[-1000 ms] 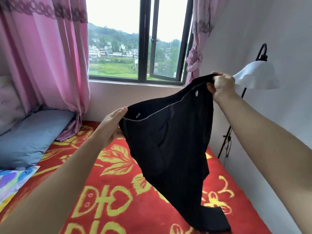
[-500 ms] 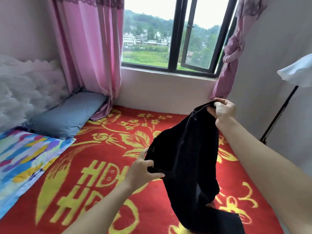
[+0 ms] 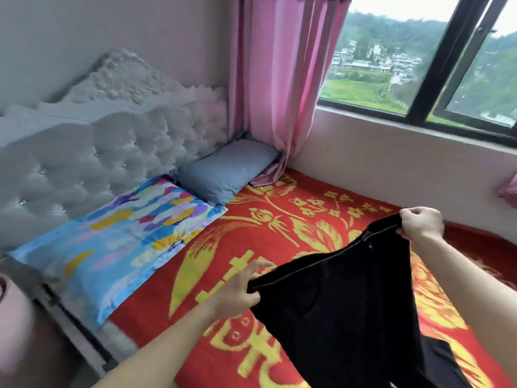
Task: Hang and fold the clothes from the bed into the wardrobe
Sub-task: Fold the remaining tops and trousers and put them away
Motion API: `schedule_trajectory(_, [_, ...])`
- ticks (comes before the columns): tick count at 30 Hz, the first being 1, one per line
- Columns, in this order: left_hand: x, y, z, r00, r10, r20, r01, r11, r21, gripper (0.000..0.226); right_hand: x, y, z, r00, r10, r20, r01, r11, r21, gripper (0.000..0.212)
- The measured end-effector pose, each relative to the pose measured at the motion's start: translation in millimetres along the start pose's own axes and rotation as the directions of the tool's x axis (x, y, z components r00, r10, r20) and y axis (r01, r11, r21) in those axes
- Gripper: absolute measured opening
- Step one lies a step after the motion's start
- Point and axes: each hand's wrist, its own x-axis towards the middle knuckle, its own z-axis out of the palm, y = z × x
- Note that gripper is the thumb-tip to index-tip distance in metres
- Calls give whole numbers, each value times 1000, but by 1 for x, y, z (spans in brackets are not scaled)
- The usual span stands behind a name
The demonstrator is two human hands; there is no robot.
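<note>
A pair of black trousers (image 3: 349, 309) hangs in the air over the bed, stretched by its waistband between both hands. My left hand (image 3: 240, 289) pinches the lower left end of the waistband. My right hand (image 3: 419, 224) grips the upper right end, higher and farther from me. The legs drop down to the red and yellow bedspread (image 3: 279, 225) at the lower right. The wardrobe is out of view.
A colourful pillow (image 3: 117, 242) and a blue pillow (image 3: 226, 169) lie against the tufted grey headboard (image 3: 98, 158) at the left. A pink curtain (image 3: 282, 79) hangs beside the window (image 3: 436, 60). The wall under the sill borders the bed's far side.
My view has swung left and down, bringing the headboard and pillows into sight. The trousers have been lowered and their waistband is stretched wider between my hands.
</note>
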Motion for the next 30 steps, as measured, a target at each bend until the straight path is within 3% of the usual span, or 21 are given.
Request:
schedule_trajectory(3, [-5,-49,-65,986,-114,-119,85,971,-222,57,-19,-57,109,994,-65,85,71,995,-72,23])
schedule_trajectory(5, [-11,-75,-100,949,-212,-233,93,895,-436,56,-38,-96,171,980,-117,160,129,989,-68,22])
schedule_trajectory(8, [-18,-139,-194,844,-390,-369,17,707,-707,51,-90,-164,307,877,-130,463,70,987,145,35])
schedule_trajectory(10, [-23,-184,-247,701,-529,-479,32,693,-720,48,-132,-190,372,726,-128,675,-6,981,193,56])
schedule_trajectory(12, [-22,-239,-289,502,-614,-609,111,745,-658,46,-161,-187,420,618,-105,779,30,993,110,65])
schedule_trajectory(14, [-29,-290,-305,355,-663,-659,320,748,-581,50,-180,-150,434,601,-36,798,76,997,-13,61])
schedule_trajectory(16, [-35,-319,-294,295,-686,-665,482,707,-516,54,-181,-94,424,626,102,773,41,986,-163,55])
schedule_trajectory(21, [-24,-344,-222,458,-743,-488,651,654,-385,50,-175,51,364,684,448,576,-141,856,-498,51])
schedule_trajectory(30, [24,-323,-117,671,-716,-193,710,695,-113,50,-206,177,246,687,669,282,-438,691,-574,45])
